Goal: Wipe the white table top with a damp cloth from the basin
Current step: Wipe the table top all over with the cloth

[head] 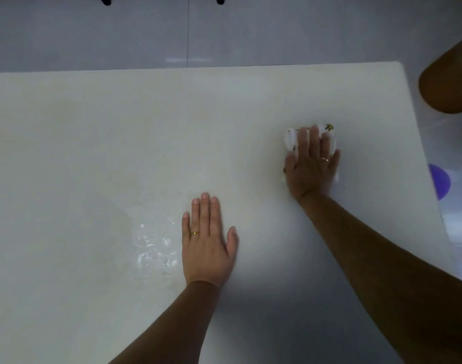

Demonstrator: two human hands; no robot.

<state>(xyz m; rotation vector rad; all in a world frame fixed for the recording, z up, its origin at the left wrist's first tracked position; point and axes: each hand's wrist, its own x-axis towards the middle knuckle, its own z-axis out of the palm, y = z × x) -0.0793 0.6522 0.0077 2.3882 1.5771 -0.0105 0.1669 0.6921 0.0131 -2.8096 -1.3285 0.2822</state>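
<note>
Head view, looking down on the white tabletop (93, 140). The left hand (208, 243) lies flat, palm down, near the middle of the near half. Its fingers (206, 214) are straight and close together, the thumb is spread to the right, and it holds nothing. A gold ring (195, 233) sits on one finger.

The right hand (311, 166) reaches farther out and to the right. It presses palm-down on a bunched white cloth (290, 139), with fingers extended over it rather than curled around it. This hand also wears a ring (325, 160). The cloth rests on the tabletop in the right part, short of the right edge. It shows beyond the fingertips and at both sides of the hand, with a small dark-and-yellow print (329, 127) at its far corner.

A wet patch (153, 248) glistens just left of the left hand.

Beyond the far edge lies a grey tiled floor (93, 35), with two black legs (105, 0) at the top of the view. A brown object (447, 82) and a purple object (440, 183) stand on the floor off the right edge; what they are cannot be told.
</note>
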